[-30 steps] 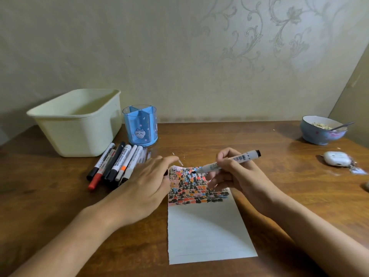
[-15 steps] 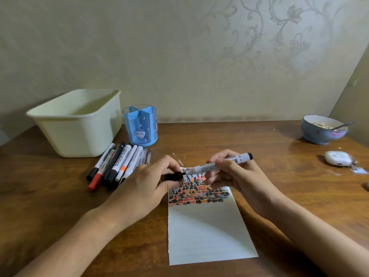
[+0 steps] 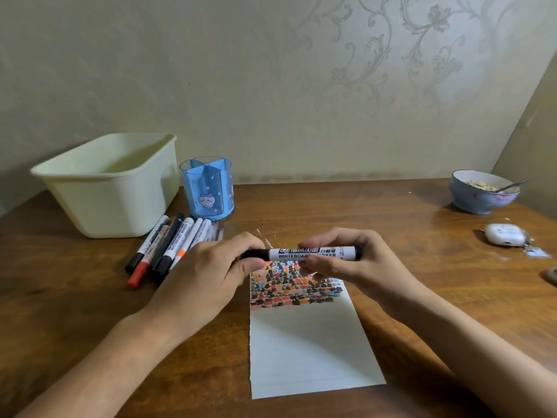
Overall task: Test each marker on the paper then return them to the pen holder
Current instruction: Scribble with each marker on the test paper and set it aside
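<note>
Both forearms are reaching over the paper. The left hand is pinching the whiteboard marker's black cap end; the right hand is gripping its barrel, holding it level.

One head camera looks forward and down, close above the near edge of the wooden table, facing the wall behind its far edge.

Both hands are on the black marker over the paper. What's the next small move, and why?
Probably carry the marker to the pen holder and drop it in: its black cap looks seated, and the holder looks empty.
</note>
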A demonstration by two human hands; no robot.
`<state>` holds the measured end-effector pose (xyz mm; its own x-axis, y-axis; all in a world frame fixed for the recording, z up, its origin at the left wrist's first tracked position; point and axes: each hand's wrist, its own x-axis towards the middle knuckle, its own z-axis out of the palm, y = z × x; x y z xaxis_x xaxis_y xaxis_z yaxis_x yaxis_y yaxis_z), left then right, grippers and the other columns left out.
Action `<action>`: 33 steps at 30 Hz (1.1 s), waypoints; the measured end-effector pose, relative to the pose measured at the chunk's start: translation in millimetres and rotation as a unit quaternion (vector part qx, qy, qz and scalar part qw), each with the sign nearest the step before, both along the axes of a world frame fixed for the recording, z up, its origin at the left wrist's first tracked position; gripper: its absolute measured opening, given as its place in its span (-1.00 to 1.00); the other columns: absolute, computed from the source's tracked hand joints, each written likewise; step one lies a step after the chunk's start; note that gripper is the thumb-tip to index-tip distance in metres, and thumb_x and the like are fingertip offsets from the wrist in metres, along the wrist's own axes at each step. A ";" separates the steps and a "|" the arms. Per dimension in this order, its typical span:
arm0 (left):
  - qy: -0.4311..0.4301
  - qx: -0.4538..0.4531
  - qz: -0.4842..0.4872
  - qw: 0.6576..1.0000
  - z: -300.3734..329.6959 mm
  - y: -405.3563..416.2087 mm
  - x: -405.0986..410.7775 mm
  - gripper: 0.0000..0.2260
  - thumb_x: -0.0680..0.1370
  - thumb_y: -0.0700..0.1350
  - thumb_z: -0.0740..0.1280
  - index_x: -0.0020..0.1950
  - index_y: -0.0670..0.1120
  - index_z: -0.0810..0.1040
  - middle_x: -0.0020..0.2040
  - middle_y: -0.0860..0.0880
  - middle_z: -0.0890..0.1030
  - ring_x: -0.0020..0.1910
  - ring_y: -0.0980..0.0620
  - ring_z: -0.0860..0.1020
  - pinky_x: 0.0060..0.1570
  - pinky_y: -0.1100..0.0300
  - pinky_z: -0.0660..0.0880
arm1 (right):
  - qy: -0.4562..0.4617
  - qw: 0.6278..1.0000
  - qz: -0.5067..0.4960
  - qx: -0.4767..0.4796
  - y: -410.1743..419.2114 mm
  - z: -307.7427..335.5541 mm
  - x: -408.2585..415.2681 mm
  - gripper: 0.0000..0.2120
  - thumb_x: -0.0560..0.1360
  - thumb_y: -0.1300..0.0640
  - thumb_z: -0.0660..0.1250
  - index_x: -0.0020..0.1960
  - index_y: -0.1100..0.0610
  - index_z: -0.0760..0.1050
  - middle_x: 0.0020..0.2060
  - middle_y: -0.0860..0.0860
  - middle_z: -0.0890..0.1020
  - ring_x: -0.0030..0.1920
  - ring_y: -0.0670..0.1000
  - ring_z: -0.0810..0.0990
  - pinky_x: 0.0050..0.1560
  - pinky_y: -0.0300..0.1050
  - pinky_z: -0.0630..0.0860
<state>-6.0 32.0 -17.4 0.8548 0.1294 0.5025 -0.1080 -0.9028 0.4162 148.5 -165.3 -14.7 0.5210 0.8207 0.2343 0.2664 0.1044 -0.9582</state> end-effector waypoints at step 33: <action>0.039 0.081 0.231 0.969 62.1 94.2 27.4 -0.53 0.52 0.14 0.40 0.40 0.15 0.39 0.22 0.11 0.35 0.16 0.06 0.48 0.07 0.09 0.47 | -0.174 0.970 -0.166 -0.045 41.0 20.5 0.4 -0.95 0.56 -0.08 0.34 -0.02 -0.19 0.58 -0.04 -0.06 0.51 0.02 -0.04 0.46 -0.05 -0.14 0.40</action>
